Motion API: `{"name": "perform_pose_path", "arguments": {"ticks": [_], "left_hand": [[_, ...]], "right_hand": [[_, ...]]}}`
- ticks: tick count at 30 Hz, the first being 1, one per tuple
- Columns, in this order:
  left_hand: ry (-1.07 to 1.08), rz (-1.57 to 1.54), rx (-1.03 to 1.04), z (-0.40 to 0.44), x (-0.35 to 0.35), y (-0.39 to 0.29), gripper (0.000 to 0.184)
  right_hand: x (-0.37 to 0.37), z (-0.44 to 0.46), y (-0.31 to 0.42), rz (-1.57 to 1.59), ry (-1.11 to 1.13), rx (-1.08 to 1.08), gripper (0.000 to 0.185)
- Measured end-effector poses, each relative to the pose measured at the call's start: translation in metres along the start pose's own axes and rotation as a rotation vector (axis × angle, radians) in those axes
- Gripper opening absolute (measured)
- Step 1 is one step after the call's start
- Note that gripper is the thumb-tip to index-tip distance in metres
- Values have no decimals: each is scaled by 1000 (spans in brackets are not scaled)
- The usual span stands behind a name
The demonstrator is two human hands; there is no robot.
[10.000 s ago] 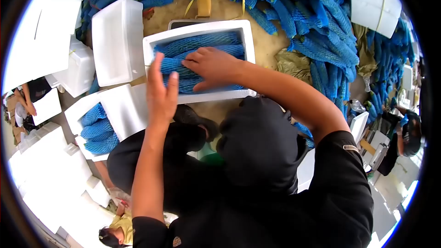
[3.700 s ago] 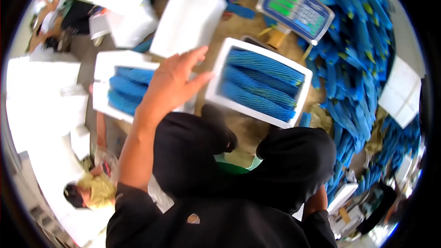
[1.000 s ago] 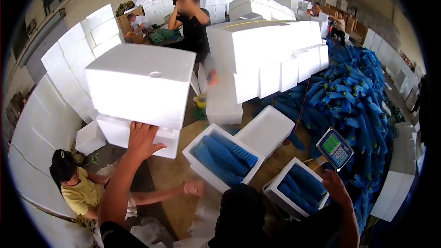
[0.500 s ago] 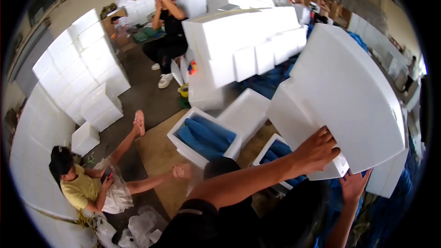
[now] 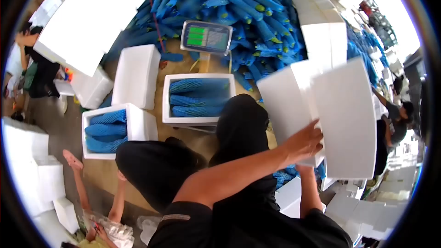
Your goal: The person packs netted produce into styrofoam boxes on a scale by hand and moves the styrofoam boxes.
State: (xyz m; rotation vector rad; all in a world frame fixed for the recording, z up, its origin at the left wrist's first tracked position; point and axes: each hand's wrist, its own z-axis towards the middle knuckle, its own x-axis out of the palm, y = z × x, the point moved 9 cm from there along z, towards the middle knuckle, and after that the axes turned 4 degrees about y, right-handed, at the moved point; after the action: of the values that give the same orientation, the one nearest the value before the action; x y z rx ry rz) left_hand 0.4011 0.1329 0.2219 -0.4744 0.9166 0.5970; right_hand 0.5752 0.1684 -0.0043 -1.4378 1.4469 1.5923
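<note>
My left hand [image 5: 305, 142] reaches across to the right, its fingers closed on the inner edge of a flat white foam piece [image 5: 348, 121] that looks like a lid. Against that piece stands a white foam box [image 5: 289, 110], tilted. My right hand [image 5: 305, 168] is underneath, mostly hidden behind the foam, so its fingers do not show. In front of my knees, a foam box [image 5: 167, 98] holds long items in blue netting [image 5: 197, 98]. Farther left is another foam box [image 5: 138, 124], with similar blue-netted pieces [image 5: 106, 131] inside.
A scale display [image 5: 206, 37] with green digits stands behind the middle box. Beyond it lies a large heap of blue-netted produce [image 5: 248, 9] with yellow-green tips. An upright foam box [image 5: 135, 76] stands left. A seated person's legs [image 5: 82, 188] stretch in at lower left.
My view has swung right, bringing the scale and blue heap into sight. Both hands stay at the white foam, which now shows a wider split between box and flat piece.
</note>
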Motion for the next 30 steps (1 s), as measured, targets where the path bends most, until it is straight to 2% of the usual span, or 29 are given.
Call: {"name": "perform_pose_path", "arguments": {"ticks": [1,2,3,4,5,6,8,9,11,13,16,17,18,19,20,21,22,23,24,25,26,27,28,29,30], "left_hand": [[16,-42,8,-6,30,-12,6],[109,-100,7,-14,69,-25,9],[199,-162,1,-25,109,-40,12],[260,-82,-49,-40,151,-54,17],[374,-63,-45,-55,165,-60,20],[489,-44,-38,-72,179,-65,23],[616,-192,-35,-100,156,-80,28],[445,-174,-98,-106,121,-75,33],[178,-454,-202,-124,28,-51,36],[-122,-671,-469,-169,-61,-10,38],[-394,-312,-831,-281,-186,34,25],[-499,-95,-904,-327,-225,33,30],[-659,-112,-1105,-384,-244,32,18],[-1102,-347,-1327,-457,-239,22,21],[-1217,-231,-1492,-496,-266,11,21],[-1412,-152,-1505,-544,-273,-5,19],[-1578,-215,-1449,-596,-263,-15,20],[-1734,-214,-1568,-636,-243,-29,16],[-1797,-329,-1671,-675,-207,-38,17],[-1860,-459,-1768,-710,-163,-47,18],[-1875,-660,-1800,-732,-115,-49,23],[-1878,-870,-1810,-748,-65,-46,29],[-2000,-1103,-1708,-761,-10,-38,34],[-2106,-1335,-1576,-762,33,-26,40],[-2059,-1450,-1506,-754,52,-9,45]], "right_hand": [[45,-24,-32,892,114,-53,62],[90,-48,-64,1780,220,3,62],[86,-74,-17,1965,265,32,60],[94,-95,-2,2022,269,179,56],[120,-112,-26,1955,130,287,54],[132,-127,-22,1707,68,427,55],[158,-156,-21,1541,114,649,53],[165,-165,-18,1509,147,709,53],[167,-171,-16,1446,227,758,52],[165,-170,-20,1364,310,773,52],[150,-165,-26,1196,472,737,52],[142,-161,-27,1127,536,710,53],[134,-153,-25,1051,604,668,53],[123,-142,-20,961,690,600,54],[111,-127,-14,856,779,512,55],[96,-109,-4,672,881,367,56],[81,-85,15,441,967,194,57],[57,-55,56,13,956,100,50],[37,-32,68,-187,1064,-182,41],[14,-7,100,-631,877,-736,29],[-24,36,113,-660,676,-698,24],[-74,73,151,105,440,-302,22],[-117,86,240,-146,272,-333,23],[-133,115,266,190,117,-338,27],[-142,133,312,143,21,-387,34]]}}
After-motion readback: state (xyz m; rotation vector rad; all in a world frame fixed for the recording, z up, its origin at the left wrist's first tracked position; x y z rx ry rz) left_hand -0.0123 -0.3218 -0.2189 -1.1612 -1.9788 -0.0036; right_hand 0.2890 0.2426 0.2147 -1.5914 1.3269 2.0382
